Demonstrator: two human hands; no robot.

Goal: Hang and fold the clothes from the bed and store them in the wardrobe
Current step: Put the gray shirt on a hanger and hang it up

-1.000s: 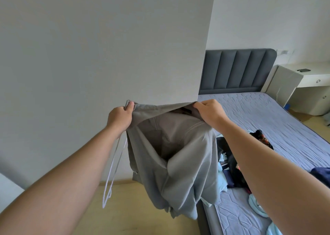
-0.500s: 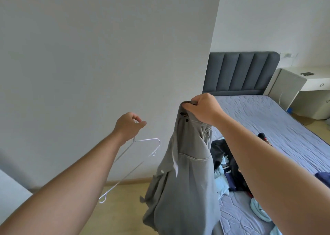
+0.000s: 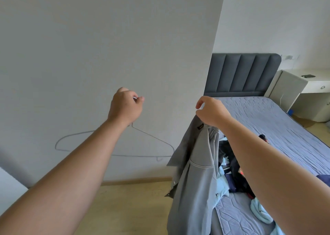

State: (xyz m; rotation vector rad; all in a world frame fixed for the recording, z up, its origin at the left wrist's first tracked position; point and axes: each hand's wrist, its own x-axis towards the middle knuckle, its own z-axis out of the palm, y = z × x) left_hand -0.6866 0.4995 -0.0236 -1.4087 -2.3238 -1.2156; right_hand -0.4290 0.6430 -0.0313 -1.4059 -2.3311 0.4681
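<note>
The one wide-angle camera sat on the person's head, facing forward and a little downward at a close white wall (image 3: 107,38), with the bed (image 3: 267,127) stretching away on the right.

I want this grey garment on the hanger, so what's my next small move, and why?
Probably slide the right end of the wire hanger into the neck opening of the grey garment. The left hand grips the hanger by its hook, not yet inside the cloth, while the right hand pinches the garment's top so it hangs free.
</note>
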